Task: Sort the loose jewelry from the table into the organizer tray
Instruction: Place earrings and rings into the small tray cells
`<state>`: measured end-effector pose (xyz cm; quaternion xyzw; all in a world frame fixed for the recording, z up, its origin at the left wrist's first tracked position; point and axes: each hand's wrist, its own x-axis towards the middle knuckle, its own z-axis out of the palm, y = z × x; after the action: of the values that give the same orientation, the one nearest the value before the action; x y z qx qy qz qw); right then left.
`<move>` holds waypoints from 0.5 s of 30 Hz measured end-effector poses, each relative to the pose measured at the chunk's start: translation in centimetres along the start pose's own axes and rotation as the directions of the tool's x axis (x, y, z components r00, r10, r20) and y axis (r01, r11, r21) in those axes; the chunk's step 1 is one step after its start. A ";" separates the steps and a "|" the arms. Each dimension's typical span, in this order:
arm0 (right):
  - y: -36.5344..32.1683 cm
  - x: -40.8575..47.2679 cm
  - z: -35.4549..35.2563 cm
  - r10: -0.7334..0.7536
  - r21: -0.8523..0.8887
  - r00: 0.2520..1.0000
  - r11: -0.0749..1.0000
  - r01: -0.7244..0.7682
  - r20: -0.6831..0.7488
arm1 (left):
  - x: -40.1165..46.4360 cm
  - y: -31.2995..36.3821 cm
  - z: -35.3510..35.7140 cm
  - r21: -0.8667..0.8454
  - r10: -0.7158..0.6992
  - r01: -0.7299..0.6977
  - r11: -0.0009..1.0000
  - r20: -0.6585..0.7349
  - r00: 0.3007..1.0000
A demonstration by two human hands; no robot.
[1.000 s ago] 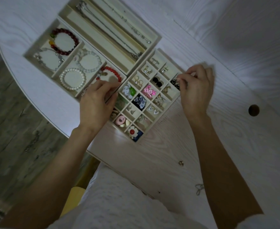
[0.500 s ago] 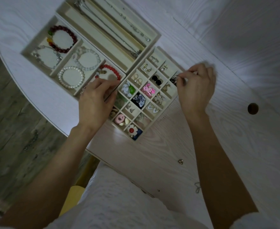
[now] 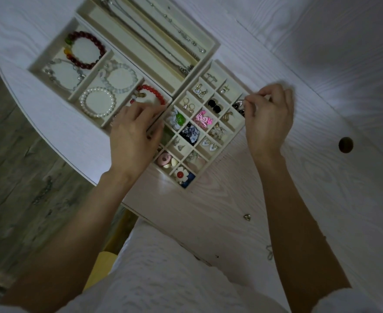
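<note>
A small gold-toned earring [image 3: 247, 217] lies loose on the pale worktop [image 3: 321, 199] at lower right of centre, and a thin silvery piece [image 3: 269, 253] sits lower still, beside the right forearm. The gridded tray [image 3: 209, 129] at centre holds paired earrings: black studs [image 3: 215, 105], a pink flower pair [image 3: 203, 118], a red-and-white flower [image 3: 180, 174]. The bracelet tray [image 3: 84, 82] at upper left holds dark red beads [image 3: 84, 49], pearls [image 3: 97, 101] and a red bracelet [image 3: 152, 94]. Chains [image 3: 163, 41] lie in the long tray [image 3: 215, 45] at top. The left hand [image 3: 133, 136] rests with relaxed fingers on the trays' meeting edges. The right hand [image 3: 268, 119] pinches a tiny piece over the grid's right-hand compartment.
</note>
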<state>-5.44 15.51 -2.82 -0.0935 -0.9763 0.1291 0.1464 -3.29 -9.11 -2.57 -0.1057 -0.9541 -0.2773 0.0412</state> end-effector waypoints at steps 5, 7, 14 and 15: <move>0.7 -2.6 -2.9 0.107 0.219 0.993 0.971 -0.096 -0.040 | -1.6 3.2 0.5 -0.025 0.149 -0.147 0.989 0.076 0.986; 1.8 -5.5 -5.0 0.122 0.234 0.993 0.965 -0.116 -0.009 | -2.6 4.5 1.1 -0.042 0.198 -0.194 0.980 0.172 0.965; 8.1 -19.3 -10.0 0.323 -0.084 0.918 0.946 -0.312 0.228 | -5.1 6.8 3.1 0.049 0.174 -0.198 0.979 0.310 0.935; 8.4 -20.4 -10.2 0.372 -0.084 0.891 0.928 -0.363 0.260 | -4.9 6.4 3.1 0.060 0.163 -0.190 0.980 0.307 0.938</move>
<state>18.16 21.31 -1.07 -0.2601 -0.9537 0.1500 -0.0174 2.90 -3.02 -2.49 -0.2299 -0.9472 -0.2106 -0.0751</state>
